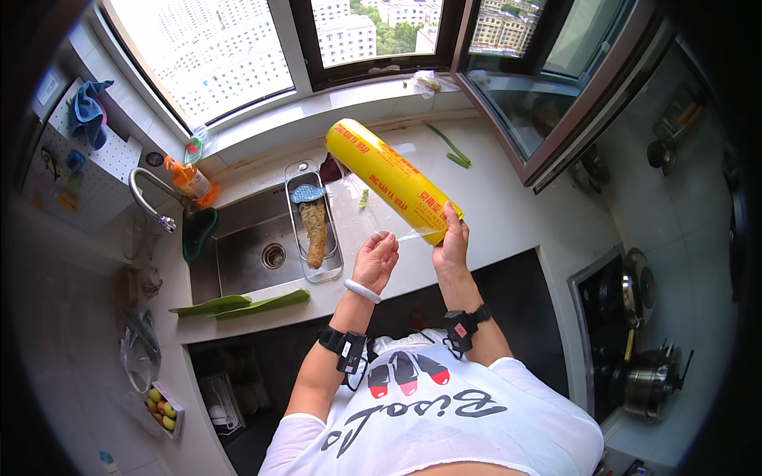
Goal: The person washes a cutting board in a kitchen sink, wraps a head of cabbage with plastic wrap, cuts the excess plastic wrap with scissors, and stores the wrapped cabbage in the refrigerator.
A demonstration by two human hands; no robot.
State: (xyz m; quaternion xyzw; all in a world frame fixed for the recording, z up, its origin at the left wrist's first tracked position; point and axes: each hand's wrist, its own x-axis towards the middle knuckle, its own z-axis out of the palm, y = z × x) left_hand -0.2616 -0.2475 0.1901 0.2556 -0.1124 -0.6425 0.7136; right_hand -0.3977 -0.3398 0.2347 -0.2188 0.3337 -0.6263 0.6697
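Note:
A large yellow roll of cling film (pixel 390 178) with red printing slants across the air above the countertop. My right hand (pixel 450 241) grips its near end, thumb along the side. Between the fingertips of my left hand (pixel 377 257) a strip of clear film (pixel 417 232) is pinched, stretched from that end of the roll. The film's far edge is hard to make out. To the left of the roll, a steel drain basket (pixel 334 250) sits over the sink's right side, holding a loofah-like brown scrubber (pixel 314 235) and a blue mesh scrubber (pixel 308 193).
The steel sink (pixel 244 253) has a curved faucet (pixel 152 196) and an orange soap bottle (pixel 189 180). Green leaf pieces (pixel 262 305) lie on its front edge. Scallion pieces (pixel 449 147) rest at the back. An open window sash (pixel 530 101) juts over the right counter; a pot (pixel 646 387) stands on the stove.

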